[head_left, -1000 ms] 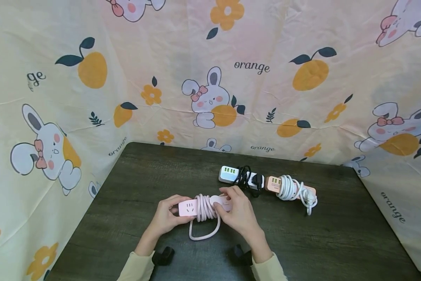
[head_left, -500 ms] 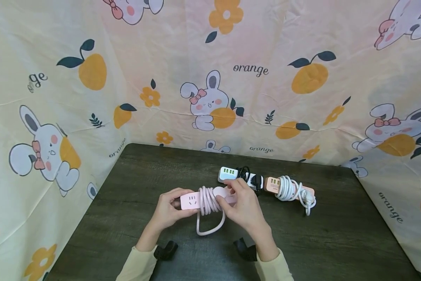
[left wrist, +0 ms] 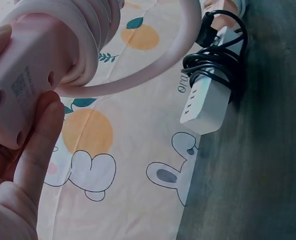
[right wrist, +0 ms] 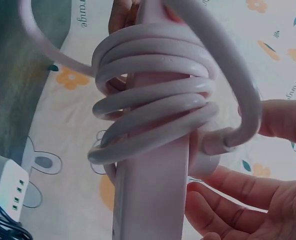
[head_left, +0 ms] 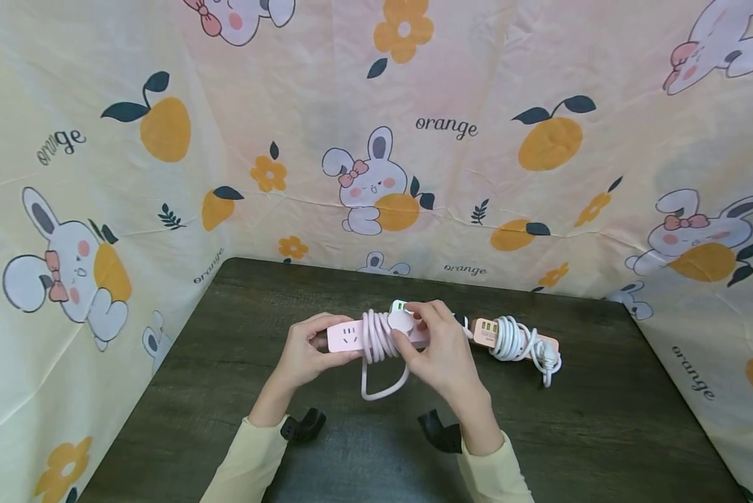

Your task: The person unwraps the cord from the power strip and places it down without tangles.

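A pink power strip (head_left: 345, 337) is held up between both hands, with its pale pink cord (head_left: 378, 337) wound round its middle and one loop hanging down. Its round plug (head_left: 401, 321) sits on top near the right part. My left hand (head_left: 302, 353) grips the strip's left end; in the left wrist view the fingers (left wrist: 40, 145) curl under the strip's end. My right hand (head_left: 442, 349) pinches the right part by the plug. From the right wrist view, the cord coils (right wrist: 153, 105) wrap the strip and the right fingers (right wrist: 248, 190) touch it near the plug.
Behind the right hand lies a white power strip (left wrist: 208, 102) wrapped in black cord, mostly hidden in the head view. To its right is a peach power strip (head_left: 485, 332) with white cord. The dark table (head_left: 244, 300) meets a patterned cloth (head_left: 326, 91) behind.
Both hands have carried the pink power strip up, away from the person and slightly right. It now hides most of the white strip in the head view. The hanging cord loop moved along with it.
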Demonstrator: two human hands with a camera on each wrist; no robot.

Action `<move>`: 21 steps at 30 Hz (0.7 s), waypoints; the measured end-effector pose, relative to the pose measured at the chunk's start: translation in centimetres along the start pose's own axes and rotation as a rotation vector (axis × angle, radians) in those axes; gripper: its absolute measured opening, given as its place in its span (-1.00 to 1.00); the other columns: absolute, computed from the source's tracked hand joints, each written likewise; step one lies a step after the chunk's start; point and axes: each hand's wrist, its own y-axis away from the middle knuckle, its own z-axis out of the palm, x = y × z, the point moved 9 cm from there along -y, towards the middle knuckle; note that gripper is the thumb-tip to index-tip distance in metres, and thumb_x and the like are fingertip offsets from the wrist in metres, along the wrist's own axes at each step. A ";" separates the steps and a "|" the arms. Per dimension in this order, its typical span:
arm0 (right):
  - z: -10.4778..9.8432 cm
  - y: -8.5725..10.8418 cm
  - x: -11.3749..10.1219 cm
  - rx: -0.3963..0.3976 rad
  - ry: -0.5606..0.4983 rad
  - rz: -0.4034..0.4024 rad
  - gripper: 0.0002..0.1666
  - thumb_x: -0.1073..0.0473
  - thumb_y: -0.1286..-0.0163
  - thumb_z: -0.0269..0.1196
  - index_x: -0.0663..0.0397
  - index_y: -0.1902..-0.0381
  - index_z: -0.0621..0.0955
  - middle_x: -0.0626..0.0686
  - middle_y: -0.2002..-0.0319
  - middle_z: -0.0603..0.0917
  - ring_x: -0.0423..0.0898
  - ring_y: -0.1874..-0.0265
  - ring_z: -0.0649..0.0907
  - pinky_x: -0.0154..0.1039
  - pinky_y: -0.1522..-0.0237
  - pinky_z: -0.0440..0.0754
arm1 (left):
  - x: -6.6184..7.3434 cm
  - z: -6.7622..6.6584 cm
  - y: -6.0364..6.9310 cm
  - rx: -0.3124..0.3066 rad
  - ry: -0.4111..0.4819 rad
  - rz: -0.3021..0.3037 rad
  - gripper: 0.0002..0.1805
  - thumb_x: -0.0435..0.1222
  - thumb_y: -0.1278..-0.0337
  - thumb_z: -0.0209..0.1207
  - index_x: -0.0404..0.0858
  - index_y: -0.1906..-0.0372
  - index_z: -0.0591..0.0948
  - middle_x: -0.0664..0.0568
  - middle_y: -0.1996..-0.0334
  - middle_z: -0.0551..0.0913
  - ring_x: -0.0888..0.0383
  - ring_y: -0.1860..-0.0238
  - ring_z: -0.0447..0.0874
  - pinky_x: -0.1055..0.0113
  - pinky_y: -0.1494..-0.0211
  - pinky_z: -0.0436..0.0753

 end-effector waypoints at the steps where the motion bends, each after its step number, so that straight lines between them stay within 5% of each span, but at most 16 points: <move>1: -0.1 -0.1 0.0 -0.002 -0.002 0.001 -0.56 0.17 -0.03 0.42 0.22 0.12 0.62 0.06 0.31 0.55 -0.09 0.39 0.53 -0.24 0.39 0.58 | 0.0 0.0 -0.2 -0.003 0.006 0.005 -0.52 -0.62 0.34 0.41 -0.53 0.12 0.59 -0.29 0.23 0.61 0.21 0.29 0.58 0.39 0.34 0.66; 8: -1.0 -1.1 0.0 -0.015 0.041 -0.006 -0.50 0.13 0.00 0.45 0.24 0.10 0.61 0.07 0.33 0.53 -0.06 0.38 0.51 -0.19 0.38 0.53 | 0.4 -0.1 -1.0 -0.022 0.035 0.044 -0.52 -0.67 0.37 0.38 -0.58 0.13 0.58 -0.34 0.25 0.60 0.23 0.30 0.57 0.43 0.33 0.64; 21: 0.5 -1.3 0.2 -0.237 0.097 0.098 -0.53 0.12 -0.16 0.32 0.30 0.02 0.61 0.05 0.34 0.50 -0.13 0.48 0.42 -0.30 0.52 0.41 | 0.1 0.3 -1.3 -0.043 0.058 0.034 -0.53 -0.66 0.36 0.39 -0.58 0.13 0.58 -0.34 0.25 0.60 0.23 0.31 0.59 0.41 0.32 0.65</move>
